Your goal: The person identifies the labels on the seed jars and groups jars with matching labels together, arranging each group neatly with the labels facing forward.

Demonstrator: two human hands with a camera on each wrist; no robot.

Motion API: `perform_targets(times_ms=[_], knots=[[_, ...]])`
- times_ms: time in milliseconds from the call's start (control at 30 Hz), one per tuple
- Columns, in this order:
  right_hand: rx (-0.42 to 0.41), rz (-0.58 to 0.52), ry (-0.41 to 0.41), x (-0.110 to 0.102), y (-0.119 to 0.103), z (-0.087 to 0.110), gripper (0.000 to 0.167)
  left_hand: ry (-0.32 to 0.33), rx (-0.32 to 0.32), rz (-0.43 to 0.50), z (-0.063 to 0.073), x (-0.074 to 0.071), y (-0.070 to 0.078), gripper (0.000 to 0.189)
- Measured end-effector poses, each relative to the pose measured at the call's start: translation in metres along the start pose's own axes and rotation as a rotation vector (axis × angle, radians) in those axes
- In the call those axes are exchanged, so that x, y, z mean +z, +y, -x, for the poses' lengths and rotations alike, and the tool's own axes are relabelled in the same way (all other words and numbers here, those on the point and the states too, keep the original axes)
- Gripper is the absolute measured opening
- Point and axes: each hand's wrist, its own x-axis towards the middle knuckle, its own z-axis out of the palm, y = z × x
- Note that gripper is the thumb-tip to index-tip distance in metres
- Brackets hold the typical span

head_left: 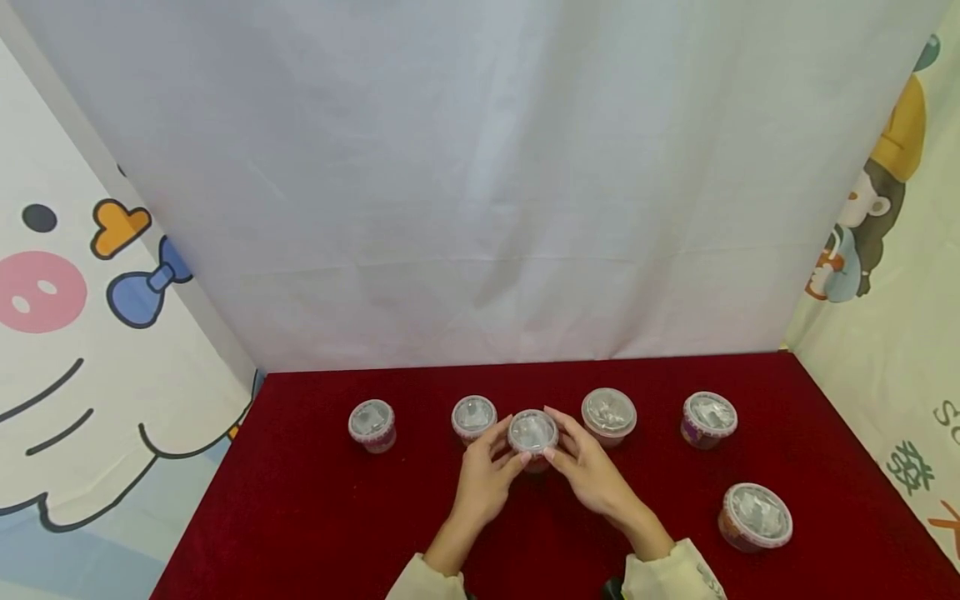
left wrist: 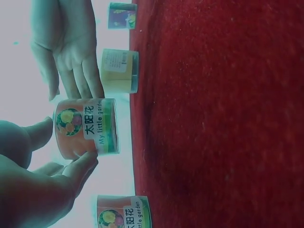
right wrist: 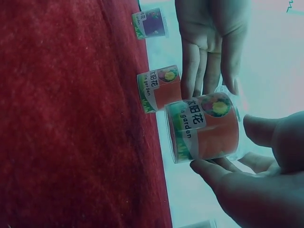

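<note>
Both hands hold one small clear plastic cup [head_left: 533, 432] with a clear lid, in the middle of the row in the head view. My left hand [head_left: 483, 479] grips its left side, and my right hand [head_left: 596, 479] grips the right side, thumbs towards me. In the left wrist view the cup [left wrist: 83, 128] shows an orange label with flowers, a green band and the words "My little garden". Its base appears raised off the red cloth. A similar orange cup [right wrist: 161, 88] stands beyond the hands in the right wrist view.
Left of the hands stand two lidded cups, one far left [head_left: 372, 423] and one near [head_left: 474, 417]. To the right are a wider pale cup [head_left: 609, 414], a purple cup [head_left: 708, 418] and a front-right cup [head_left: 756, 517]. Red cloth [head_left: 315, 517] covers the table; a white curtain [head_left: 450, 208] hangs behind.
</note>
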Motion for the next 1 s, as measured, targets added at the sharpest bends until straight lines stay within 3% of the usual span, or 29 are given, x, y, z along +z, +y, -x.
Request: perform_targets(times_ms=[500, 1000], knots=[[-0.016, 0.047, 0.075, 0.005, 0.008, -0.009, 0.060, 0.028, 0.018, -0.018, -0.005, 0.009, -0.003, 0.060], [0.014, 0.077, 0.155, 0.010, 0.012, -0.017, 0.060, 0.128, -0.070, 0.107, -0.011, 0.019, -0.008, 0.061]])
